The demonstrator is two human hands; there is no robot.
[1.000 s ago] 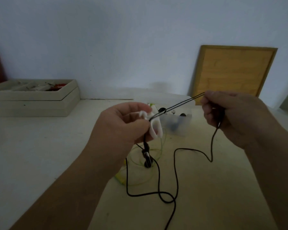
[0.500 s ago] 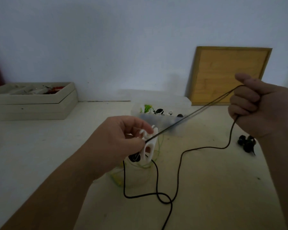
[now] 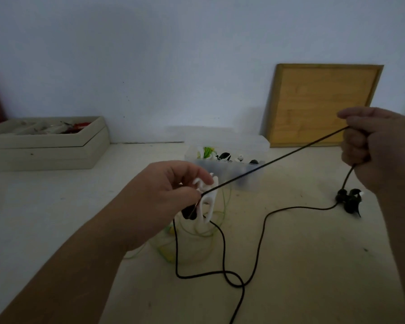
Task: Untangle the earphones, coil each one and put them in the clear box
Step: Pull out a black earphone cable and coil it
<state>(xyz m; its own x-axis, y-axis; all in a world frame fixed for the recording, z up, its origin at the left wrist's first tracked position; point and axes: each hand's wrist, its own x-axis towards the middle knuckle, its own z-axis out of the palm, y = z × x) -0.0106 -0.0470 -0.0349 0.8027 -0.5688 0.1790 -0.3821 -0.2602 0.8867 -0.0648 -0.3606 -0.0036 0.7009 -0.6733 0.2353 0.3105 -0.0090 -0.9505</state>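
Observation:
My left hand (image 3: 166,190) pinches a white plastic cord winder (image 3: 207,206) together with one end of a black earphone cable (image 3: 274,160). The cable runs taut up and to the right into my right hand (image 3: 381,148), which is closed around it. Below my right hand the cable hangs down, trails across the table and loops near the front (image 3: 232,277). The clear box (image 3: 225,164) stands behind my left hand with earphones inside. A green earphone cable (image 3: 197,244) lies under my left hand.
A small black earphone bundle (image 3: 350,201) lies on the table at the right. A wooden board (image 3: 323,104) leans on the wall behind. A beige tray (image 3: 47,143) with small items sits at the back left.
My right hand has moved right and a little up, pulling the black cable taut away from my left hand. My left hand has sunk lower with the winder.

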